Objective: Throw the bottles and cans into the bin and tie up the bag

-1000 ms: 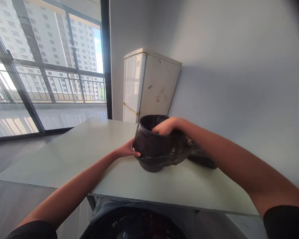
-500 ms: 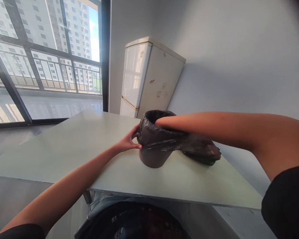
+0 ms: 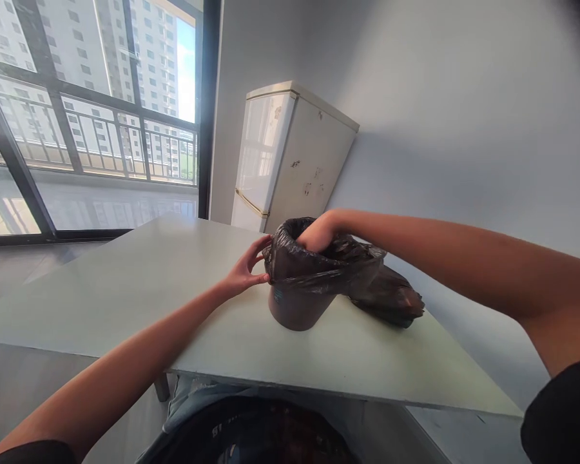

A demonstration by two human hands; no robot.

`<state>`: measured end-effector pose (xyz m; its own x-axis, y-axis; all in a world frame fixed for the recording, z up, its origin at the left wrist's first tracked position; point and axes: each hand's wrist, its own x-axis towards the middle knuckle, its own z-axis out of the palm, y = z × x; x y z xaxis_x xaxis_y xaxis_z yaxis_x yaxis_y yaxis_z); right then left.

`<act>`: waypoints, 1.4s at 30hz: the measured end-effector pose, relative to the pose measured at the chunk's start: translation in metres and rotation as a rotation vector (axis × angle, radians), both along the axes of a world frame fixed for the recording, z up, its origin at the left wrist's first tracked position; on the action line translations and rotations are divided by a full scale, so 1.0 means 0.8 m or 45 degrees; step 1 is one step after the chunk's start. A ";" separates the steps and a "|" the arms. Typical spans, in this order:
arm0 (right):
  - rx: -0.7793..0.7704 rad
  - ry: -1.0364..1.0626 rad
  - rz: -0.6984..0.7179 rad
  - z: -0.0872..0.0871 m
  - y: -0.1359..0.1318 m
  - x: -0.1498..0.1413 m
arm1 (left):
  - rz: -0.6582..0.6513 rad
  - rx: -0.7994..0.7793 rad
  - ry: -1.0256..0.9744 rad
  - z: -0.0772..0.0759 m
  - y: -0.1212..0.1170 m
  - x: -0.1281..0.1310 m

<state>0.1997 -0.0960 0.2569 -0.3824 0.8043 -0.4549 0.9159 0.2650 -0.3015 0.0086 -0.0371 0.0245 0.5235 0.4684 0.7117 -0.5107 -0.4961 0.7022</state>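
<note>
A dark trash bin [image 3: 299, 312] stands on the table, with a black plastic garbage bag [image 3: 302, 267] lining it and folded down over its rim. My left hand [image 3: 246, 269] holds the bin's left side through the bag, thumb low and fingers higher up. From the right, my right hand [image 3: 319, 235] reaches into the lined opening; its fingers are hidden inside. Loose bag plastic gathers at the bin's right side. Another bunch of dark plastic [image 3: 391, 299] lies on the table beside it; whether it is part of the same bag I cannot tell.
The pale table [image 3: 140, 290] extends left and right of the bin, its front edge close to my body. Behind it stands a white refrigerator [image 3: 314, 161] against the grey wall [image 3: 454, 129]. A dark-framed glass window [image 3: 101, 142] is at the left.
My right hand has risen somewhat, so its back and wrist now show at the opening. Bag plastic on the right side has lifted and bunched up. My left hand stays at the bin.
</note>
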 end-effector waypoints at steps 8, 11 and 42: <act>1.423 0.518 -0.237 0.037 -0.154 0.083 | 0.232 -0.169 -0.034 0.004 -0.006 0.001; 1.667 0.723 -0.275 -0.026 -0.201 0.113 | 0.241 -0.223 -0.020 0.003 -0.005 0.004; 1.614 1.020 -0.871 -0.104 -0.178 0.153 | -0.162 -0.208 0.184 -0.017 -0.016 0.016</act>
<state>0.3221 -0.2381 0.1737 0.3790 0.5941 0.7096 0.6866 0.3336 -0.6460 0.0217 -0.0496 0.0108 0.6763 0.4947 0.5458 -0.4506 -0.3083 0.8378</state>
